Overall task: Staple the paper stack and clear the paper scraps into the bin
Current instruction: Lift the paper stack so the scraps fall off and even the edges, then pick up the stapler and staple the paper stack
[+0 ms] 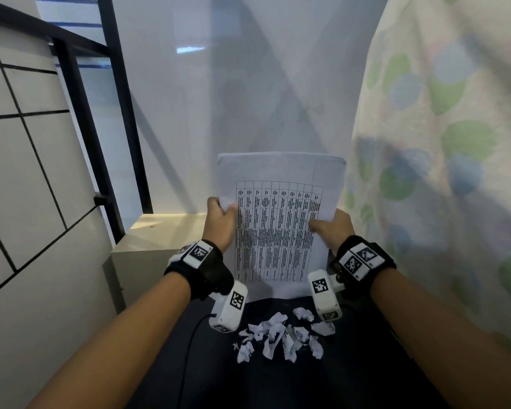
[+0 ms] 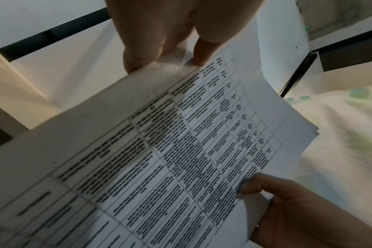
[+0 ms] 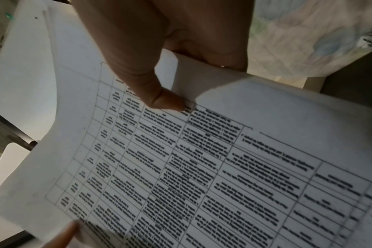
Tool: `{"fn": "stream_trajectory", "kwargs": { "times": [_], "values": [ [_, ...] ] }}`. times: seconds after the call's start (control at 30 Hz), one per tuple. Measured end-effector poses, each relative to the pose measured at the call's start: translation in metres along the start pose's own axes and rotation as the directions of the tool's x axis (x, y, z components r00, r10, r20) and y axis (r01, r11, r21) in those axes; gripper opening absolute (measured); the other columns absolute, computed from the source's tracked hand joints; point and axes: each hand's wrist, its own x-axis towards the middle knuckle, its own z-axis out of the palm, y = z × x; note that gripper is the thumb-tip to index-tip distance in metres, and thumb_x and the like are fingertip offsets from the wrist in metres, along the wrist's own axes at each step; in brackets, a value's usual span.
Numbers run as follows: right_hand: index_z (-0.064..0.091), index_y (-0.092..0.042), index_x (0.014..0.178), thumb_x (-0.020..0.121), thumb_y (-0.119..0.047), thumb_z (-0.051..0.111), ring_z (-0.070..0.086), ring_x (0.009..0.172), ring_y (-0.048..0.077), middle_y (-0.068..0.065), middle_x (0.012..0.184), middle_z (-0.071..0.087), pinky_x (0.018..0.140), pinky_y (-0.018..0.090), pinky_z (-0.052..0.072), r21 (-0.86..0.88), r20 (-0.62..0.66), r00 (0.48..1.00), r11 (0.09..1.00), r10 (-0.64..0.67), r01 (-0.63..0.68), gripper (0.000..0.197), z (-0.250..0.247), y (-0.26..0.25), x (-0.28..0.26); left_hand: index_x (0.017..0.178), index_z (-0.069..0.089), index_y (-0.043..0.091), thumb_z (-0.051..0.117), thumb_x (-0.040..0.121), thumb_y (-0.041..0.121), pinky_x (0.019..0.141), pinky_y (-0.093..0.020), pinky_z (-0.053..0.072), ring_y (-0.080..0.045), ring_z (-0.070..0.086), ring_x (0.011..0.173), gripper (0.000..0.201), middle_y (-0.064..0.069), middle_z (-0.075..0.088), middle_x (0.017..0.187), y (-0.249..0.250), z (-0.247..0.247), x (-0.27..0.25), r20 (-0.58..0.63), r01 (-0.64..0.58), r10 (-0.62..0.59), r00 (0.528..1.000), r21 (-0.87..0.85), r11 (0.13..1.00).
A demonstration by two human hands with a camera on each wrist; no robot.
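Note:
I hold a paper stack (image 1: 278,225) upright over a dark table (image 1: 278,379); its top sheet carries a printed table. My left hand (image 1: 220,221) pinches the stack's left edge, thumb on the front. My right hand (image 1: 332,228) grips the right edge, thumb pressed on the print. In the left wrist view the left fingers (image 2: 159,50) hold the paper stack (image 2: 159,159) at its edge, and the right hand (image 2: 287,201) shows lower right. In the right wrist view the right thumb (image 3: 159,97) presses the paper stack (image 3: 202,167). Several crumpled paper scraps (image 1: 281,335) lie on the table below. No stapler or bin is in view.
A beige cabinet (image 1: 148,246) stands left of the table, beside a black metal frame (image 1: 80,119) and white tiled wall. A curtain with green and blue dots (image 1: 440,157) hangs on the right. A black cable (image 1: 189,349) runs over the table's left part.

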Motion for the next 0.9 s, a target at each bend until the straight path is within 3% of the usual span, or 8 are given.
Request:
{"fn": "stream_trajectory", "kwargs": {
  "times": [0.07, 0.2, 0.33, 0.4, 0.47, 0.6, 0.77, 0.9],
  "values": [
    [0.049, -0.015, 0.062, 0.073, 0.007, 0.061, 0.049, 0.056, 0.015, 0.001, 0.061, 0.051, 0.049, 0.02, 0.04, -0.008, 0.0, 1.0, 1.0, -0.002, 0.002, 0.028, 0.0, 0.0, 0.002, 0.117, 0.038, 0.008, 0.043, 0.098, 0.018, 0.073, -0.024, 0.04, -0.012, 0.049, 0.081, 0.022, 0.001, 0.047, 0.087, 0.01, -0.001, 0.003, 0.005, -0.043, 0.043, 0.999, -0.001, 0.999],
    [0.049, -0.016, 0.062, 0.073, 0.007, 0.061, 0.051, 0.06, 0.018, 0.001, 0.063, 0.053, 0.054, 0.022, 0.043, -0.02, 0.002, 1.0, 1.0, -0.004, 0.004, 0.027, 0.001, 0.001, 0.004, 0.126, 0.04, -0.002, 0.045, 0.097, 0.01, 0.063, -0.008, 0.043, -0.013, 0.051, 0.092, 0.031, -0.003, 0.051, 0.102, 0.03, -0.003, 0.01, -0.016, -0.114, 0.114, 0.993, -0.032, 0.993],
    [0.052, -0.013, 0.066, 0.074, 0.007, 0.061, 0.053, 0.067, 0.02, 0.002, 0.068, 0.056, 0.058, 0.022, 0.045, -0.039, 0.002, 1.0, 0.999, -0.012, 0.012, 0.024, 0.0, 0.001, 0.004, 0.128, 0.037, -0.003, 0.043, 0.098, 0.009, 0.082, -0.021, 0.039, -0.014, 0.048, 0.099, 0.033, -0.004, 0.049, 0.107, 0.035, -0.004, 0.01, -0.01, -0.11, 0.109, 0.994, -0.006, 0.994],
    [0.06, -0.004, 0.083, 0.073, 0.006, 0.063, 0.059, 0.077, 0.023, 0.01, 0.081, 0.063, 0.069, 0.029, 0.052, -0.075, 0.035, 0.999, 0.997, -0.021, 0.024, 0.014, -0.002, -0.001, 0.003, 0.128, 0.036, -0.002, 0.042, 0.098, 0.009, 0.083, -0.021, 0.038, -0.014, 0.047, 0.099, 0.033, -0.004, 0.048, 0.107, 0.035, -0.004, 0.009, -0.007, -0.109, 0.109, 0.994, -0.006, 0.994],
    [0.057, 0.0, 0.105, 0.073, 0.003, 0.065, 0.062, 0.087, 0.025, 0.013, 0.096, 0.064, 0.081, 0.037, 0.053, -0.148, 0.097, 0.995, 0.989, -0.011, 0.026, 0.033, -0.009, 0.001, 0.004, 0.128, 0.036, -0.003, 0.042, 0.098, 0.009, 0.083, -0.022, 0.038, -0.015, 0.047, 0.099, 0.033, -0.005, 0.048, 0.107, 0.034, -0.004, 0.011, -0.011, -0.108, 0.108, 0.994, -0.012, 0.994],
    [0.047, -0.013, 0.111, 0.076, -0.006, 0.067, 0.057, 0.083, 0.026, 0.01, 0.099, 0.055, 0.071, 0.034, 0.05, -0.324, 0.119, 0.993, 0.946, 0.009, 0.03, 0.041, -0.04, 0.012, -0.002, 0.128, 0.035, -0.005, 0.043, 0.097, 0.009, 0.083, -0.024, 0.038, -0.017, 0.048, 0.1, 0.035, -0.007, 0.047, 0.106, 0.033, -0.003, 0.014, -0.001, -0.1, 0.1, 0.995, 0.001, 0.995],
    [0.052, -0.011, 0.108, 0.079, -0.013, 0.067, 0.053, 0.088, 0.025, 0.017, 0.112, 0.059, 0.072, 0.028, 0.043, -0.605, 0.105, 0.973, 0.79, 0.203, -0.099, 0.033, -0.087, 0.037, -0.022, 0.128, 0.036, -0.001, 0.043, 0.097, 0.012, 0.085, -0.025, 0.04, -0.017, 0.048, 0.1, 0.034, -0.005, 0.047, 0.108, 0.033, -0.002, 0.013, 0.002, -0.101, 0.101, 0.995, 0.005, 0.995],
    [0.047, -0.011, 0.123, 0.078, -0.022, 0.071, 0.051, 0.117, 0.029, 0.01, 0.13, 0.05, 0.089, 0.029, 0.042, -0.853, 0.146, 0.914, 0.516, 0.378, -0.078, 0.052, -0.101, 0.061, -0.041, 0.128, 0.036, 0.001, 0.043, 0.097, 0.013, 0.093, -0.03, 0.041, -0.017, 0.048, 0.102, 0.034, -0.004, 0.047, 0.11, 0.032, 0.0, 0.013, -0.011, -0.099, 0.099, 0.995, -0.003, 0.995]
  ]
}}
